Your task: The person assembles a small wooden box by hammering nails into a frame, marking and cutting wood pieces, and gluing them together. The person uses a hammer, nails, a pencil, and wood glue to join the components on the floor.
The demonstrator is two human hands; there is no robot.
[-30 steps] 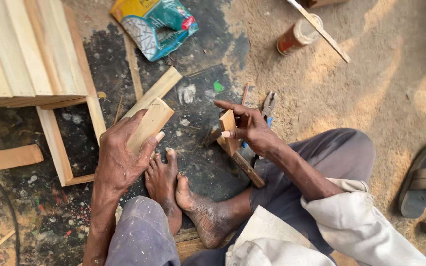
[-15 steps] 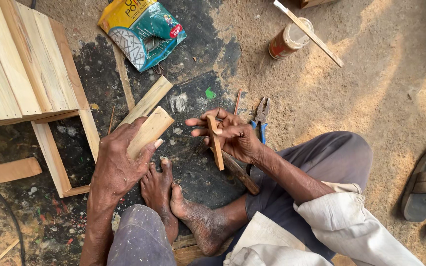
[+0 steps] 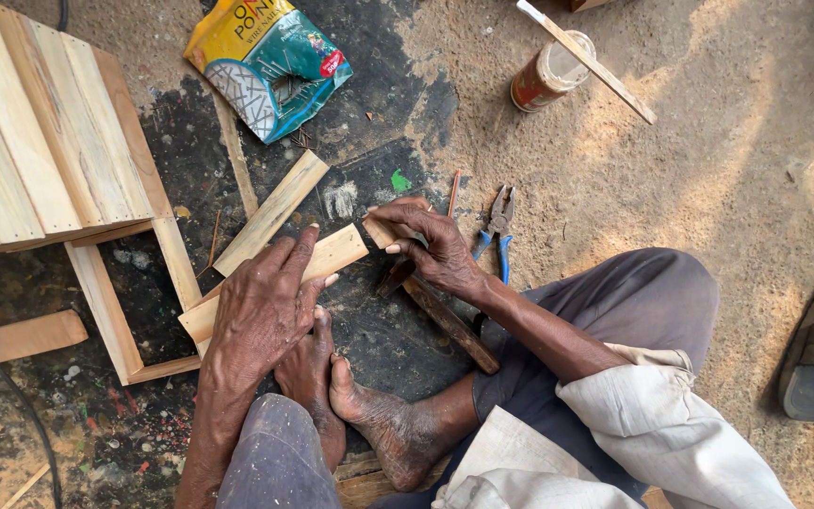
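Head view shows the left hand [image 3: 261, 306] pressing flat on a short wooden slat [image 3: 336, 253] at centre, open-palmed, while the right hand [image 3: 431, 245] at three o'clock pinches a small wood piece [image 3: 379, 230] against its end; light, stiff, best held mid-length.

The person sits low with both arms reaching forward. The left hand [image 3: 261, 306] lies palm down, fingers spread and stretched out flat, the forearm running straight back toward the left knee. The right hand [image 3: 431, 247] is curled, knuckles up, its fingertips [image 3: 390, 226] pinched together in a closed grip pointing toward the left hand, the two hands near each other but apart. The right forearm comes in at a slant from a rolled pale sleeve. Both bare feet are tucked together just below the left hand.
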